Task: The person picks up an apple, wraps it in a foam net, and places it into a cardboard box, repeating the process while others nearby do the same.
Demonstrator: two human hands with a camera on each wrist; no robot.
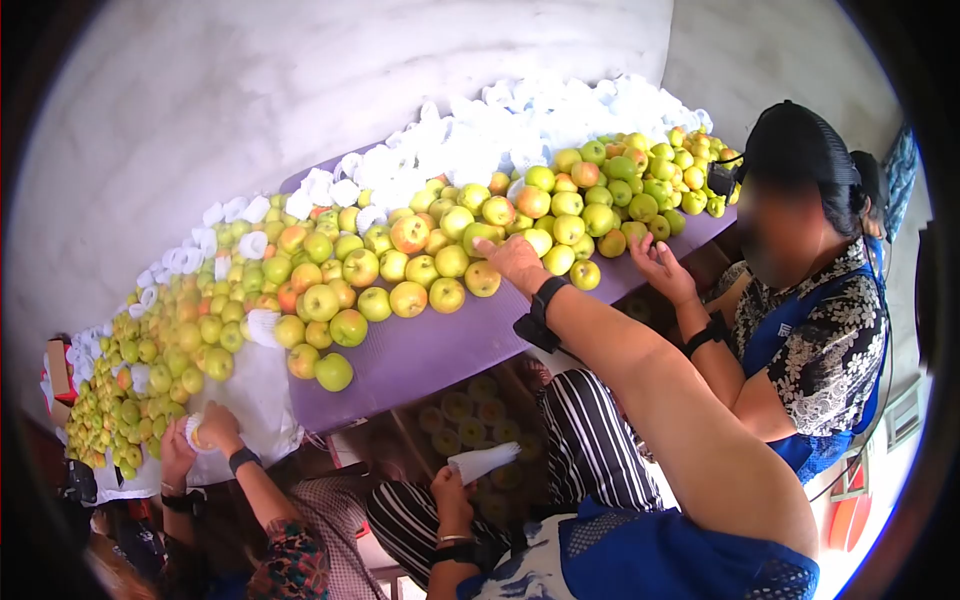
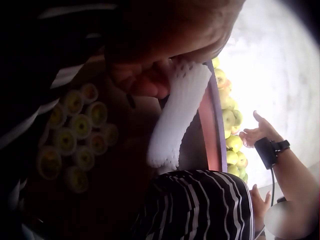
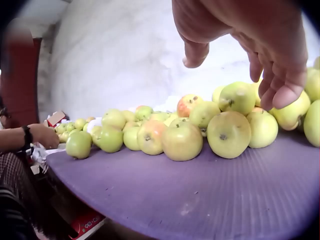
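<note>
My left hand (image 1: 452, 505) grips a white foam net sleeve (image 1: 485, 461) low in front of the table. In the left wrist view the sleeve (image 2: 180, 117) hangs down from the curled fingers (image 2: 145, 85). My right hand (image 1: 515, 262) reaches over the near edge of a long heap of green-yellow apples (image 1: 408, 234), some with a red blush. In the right wrist view its thumb and fingers (image 3: 287, 92) are spread apart, with nothing between them. Those fingertips are right at a yellow-green apple (image 3: 292, 112).
A purple corrugated sheet (image 1: 400, 365) covers the tabletop. White foam sleeves (image 1: 530, 115) lie piled along the wall. Below, a box holds sleeved apples (image 2: 81, 126). One person (image 1: 815, 330) sits at right; another's hands (image 1: 215, 428) hold a sleeved apple at left.
</note>
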